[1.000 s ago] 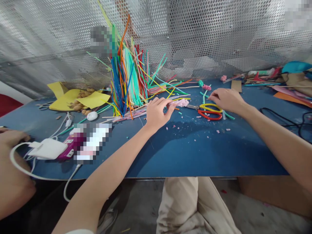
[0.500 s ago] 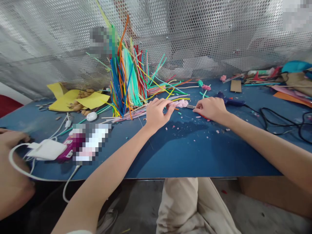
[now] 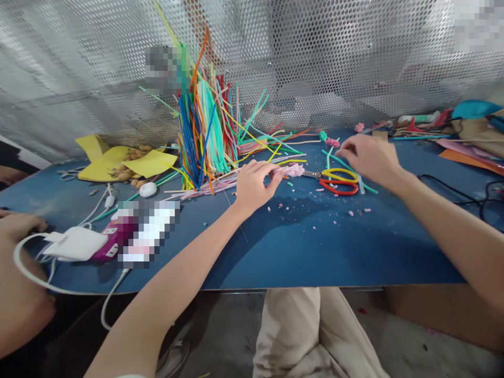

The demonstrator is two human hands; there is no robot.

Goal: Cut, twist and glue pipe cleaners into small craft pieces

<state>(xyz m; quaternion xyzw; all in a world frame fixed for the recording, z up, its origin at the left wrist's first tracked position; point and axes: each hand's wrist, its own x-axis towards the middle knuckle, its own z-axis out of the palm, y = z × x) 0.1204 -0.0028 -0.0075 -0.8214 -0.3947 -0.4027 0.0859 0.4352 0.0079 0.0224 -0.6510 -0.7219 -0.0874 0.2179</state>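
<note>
My left hand (image 3: 258, 184) pinches a pale pink, fuzzy, bunched pipe-cleaner piece (image 3: 294, 169) between thumb and fingers, low over the blue table. A pair of scissors (image 3: 339, 181), with one yellow and one red handle loop, lies on the table just right of that piece, its tip close to it. My right hand (image 3: 372, 157) is beyond the scissors, off their handles, its fingers loosely bent and apart with nothing visible in them. Behind this hand the dark blue glue gun is hidden from sight. Green pipe cleaners (image 3: 370, 188) lie beneath it.
A tall bundle of coloured pipe cleaners (image 3: 210, 126) stands at the back. Yellow sheets (image 3: 104, 164) lie at left, near a white charger (image 3: 81, 242) and purple power strip (image 3: 114, 239). Another person's arm (image 3: 19, 273) rests at far left. A black cable (image 3: 452, 198) runs right.
My right hand has let go of the scissors and moved right and away from me, covering the glue gun. The scissors now lie on the table. My left hand stays put.
</note>
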